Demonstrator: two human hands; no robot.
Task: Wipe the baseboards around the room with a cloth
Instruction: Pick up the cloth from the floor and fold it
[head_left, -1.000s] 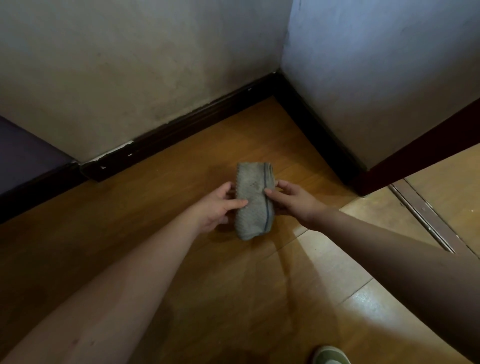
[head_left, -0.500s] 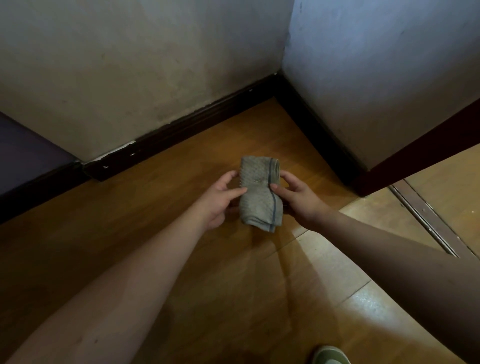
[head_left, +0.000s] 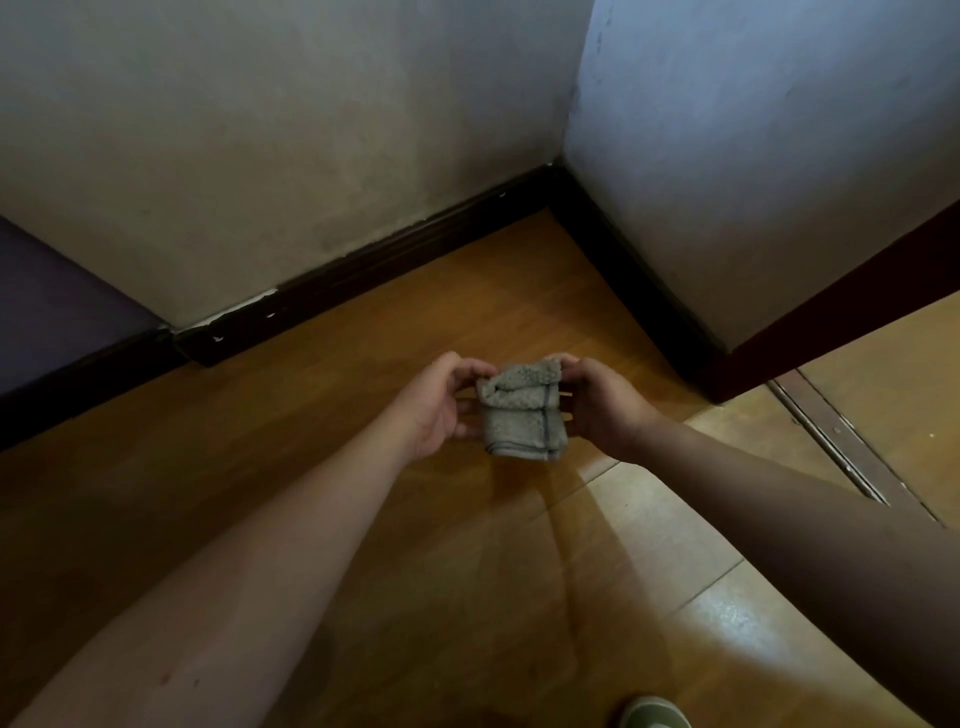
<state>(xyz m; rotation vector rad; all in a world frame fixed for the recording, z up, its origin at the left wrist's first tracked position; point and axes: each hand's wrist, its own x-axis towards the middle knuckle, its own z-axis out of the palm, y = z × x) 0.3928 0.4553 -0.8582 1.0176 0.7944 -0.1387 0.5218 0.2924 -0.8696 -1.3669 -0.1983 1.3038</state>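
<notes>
Cloth (head_left: 522, 410) now folded shorter between left hand (head_left: 441, 405) and right hand (head_left: 602, 402).

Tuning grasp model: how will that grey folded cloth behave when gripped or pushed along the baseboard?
The grey textured cloth with a dark stripe is probably floppy: it bends over itself between the left hand and right hand. Likely light, since fingertips alone carry it. Its nubby weave probably grips rather than slips, and it should conform to the dark baseboard.

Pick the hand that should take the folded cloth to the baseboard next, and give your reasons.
Probably the right hand. Both hands grip the cloth, but the right is nearer the baseboard along the right wall; the left hand would have to reach across. Either suits the back wall's run.
</notes>
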